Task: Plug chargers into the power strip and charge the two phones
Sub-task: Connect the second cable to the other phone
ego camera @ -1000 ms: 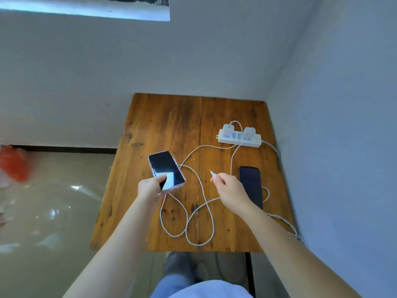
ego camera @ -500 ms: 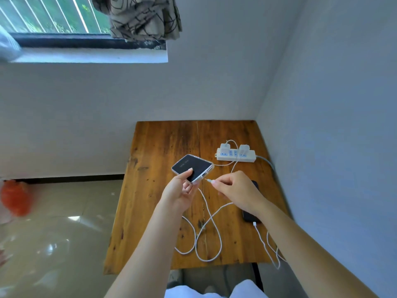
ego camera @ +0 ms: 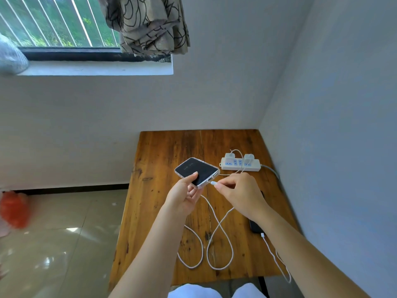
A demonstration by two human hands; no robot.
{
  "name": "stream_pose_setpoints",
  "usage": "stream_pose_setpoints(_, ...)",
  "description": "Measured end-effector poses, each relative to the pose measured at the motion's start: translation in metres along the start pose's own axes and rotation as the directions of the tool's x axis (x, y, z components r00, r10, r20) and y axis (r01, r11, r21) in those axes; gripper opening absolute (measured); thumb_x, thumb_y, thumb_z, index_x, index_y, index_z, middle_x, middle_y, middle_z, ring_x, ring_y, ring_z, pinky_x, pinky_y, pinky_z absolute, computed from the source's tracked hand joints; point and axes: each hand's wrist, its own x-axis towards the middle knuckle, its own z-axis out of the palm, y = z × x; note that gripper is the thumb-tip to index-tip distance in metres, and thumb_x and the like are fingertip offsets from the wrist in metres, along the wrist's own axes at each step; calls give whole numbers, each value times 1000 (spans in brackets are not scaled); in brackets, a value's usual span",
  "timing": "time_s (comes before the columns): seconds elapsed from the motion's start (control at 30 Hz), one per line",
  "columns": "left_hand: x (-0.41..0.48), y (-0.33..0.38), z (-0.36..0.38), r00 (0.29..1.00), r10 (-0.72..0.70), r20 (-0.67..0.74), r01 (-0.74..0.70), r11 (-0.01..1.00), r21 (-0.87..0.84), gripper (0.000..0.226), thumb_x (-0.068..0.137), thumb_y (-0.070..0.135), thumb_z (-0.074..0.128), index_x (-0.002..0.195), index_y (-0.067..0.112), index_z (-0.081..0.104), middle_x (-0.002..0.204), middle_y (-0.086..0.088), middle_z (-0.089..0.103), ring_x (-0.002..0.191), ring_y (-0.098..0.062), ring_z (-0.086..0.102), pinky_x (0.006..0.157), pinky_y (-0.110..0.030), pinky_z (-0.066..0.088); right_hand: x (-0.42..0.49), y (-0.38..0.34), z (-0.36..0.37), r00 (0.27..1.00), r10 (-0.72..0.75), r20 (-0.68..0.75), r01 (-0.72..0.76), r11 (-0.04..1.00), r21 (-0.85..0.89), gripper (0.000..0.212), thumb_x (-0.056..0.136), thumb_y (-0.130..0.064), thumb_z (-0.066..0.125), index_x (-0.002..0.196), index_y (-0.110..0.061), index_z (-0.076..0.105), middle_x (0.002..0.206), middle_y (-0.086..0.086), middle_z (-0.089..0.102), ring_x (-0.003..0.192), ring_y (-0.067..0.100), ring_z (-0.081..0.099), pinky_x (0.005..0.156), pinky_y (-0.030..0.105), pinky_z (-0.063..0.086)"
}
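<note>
My left hand (ego camera: 186,195) holds a phone in a clear case (ego camera: 196,171) above the wooden table (ego camera: 163,151), its dark screen showing faint digits. My right hand (ego camera: 239,193) pinches the white cable's plug (ego camera: 213,183) right at the phone's lower edge port. A white power strip (ego camera: 240,165) lies at the back right with two white chargers (ego camera: 231,155) (ego camera: 248,157) plugged in. A second, black phone (ego camera: 256,227) lies on the table under my right forearm, mostly hidden, with another white plug (ego camera: 262,235) at its near end.
White cable loops (ego camera: 219,244) lie across the near half of the table and hang over its front edge. Walls close in behind and to the right. A window with a patterned curtain (ego camera: 148,24) is above left. A blurred orange thing (ego camera: 14,211) sits on the tiled floor.
I lifted the cased phone off the table and turned it. My right hand brought the cable plug up to its port. The view tilted upward, and digits appeared on the screen.
</note>
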Motion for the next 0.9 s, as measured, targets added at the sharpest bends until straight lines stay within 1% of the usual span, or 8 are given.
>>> stream_pose_setpoints(0.1,2,1,0,1000,-1,8,1,1000,5,43,81,6,71,116,12,47,107,-18,69,90,-28,71,59,-24,58,2,-1,2,999,3,-33,-3,1000,-19,14,86,-27,66,91,-19,75,74,-16,62,69,4,61,58,7,40)
stream_pose_setpoints(0.23,5,-1,1,1000,9,-6,-9,1000,21,40,81,5,71,113,13,48,104,-18,69,86,-27,72,49,-23,58,1,-1,4,999,-24,-46,21,997,-76,14,86,-28,65,87,-18,75,71,-8,68,62,5,61,53,9,44)
stream_pose_setpoints(0.33,7,-4,1,1000,16,-1,-16,999,31,37,81,5,71,109,12,49,102,-17,69,81,-27,72,45,-22,56,0,-1,5,998,-34,-52,27,990,-139,16,87,-28,64,81,-17,75,69,-2,70,57,7,60,51,12,47)
stream_pose_setpoints(0.47,11,-7,2,999,34,-10,-33,995,97,33,81,6,72,107,11,52,103,-18,69,83,-28,72,46,-22,56,-1,-2,8,999,-17,-35,8,974,-228,19,89,-29,61,79,-19,73,61,-11,59,49,4,55,46,7,37)
stream_pose_setpoints(0.53,13,-8,1,999,43,-7,-42,992,123,30,80,6,72,101,12,52,104,-18,69,82,-28,72,49,-22,57,-1,-3,8,999,-5,-32,-3,973,-232,19,89,-29,61,79,-19,73,60,-13,55,48,3,54,47,7,36)
stream_pose_setpoints(0.67,15,-6,-2,999,37,20,-40,989,145,26,80,5,72,95,13,52,102,-18,70,78,-27,73,52,-23,59,-1,-5,9,1000,10,-24,-15,977,-215,18,89,-28,61,80,-18,73,61,-13,55,49,3,54,48,7,36)
stream_pose_setpoints(0.8,15,-5,-4,999,34,30,-39,983,182,35,80,4,72,108,10,53,101,-18,70,75,-26,73,44,-21,54,-2,-4,9,999,35,-11,-37,982,-184,17,88,-26,62,80,-17,73,62,-11,57,51,4,56,48,8,37)
stream_pose_setpoints(0.9,14,-5,-5,999,27,44,-35,979,200,41,80,5,72,115,8,53,102,-18,70,74,-26,74,45,-21,55,-4,-2,11,998,66,-7,-66,987,-149,18,88,-26,62,77,-17,73,59,-11,58,51,5,58,47,9,37)
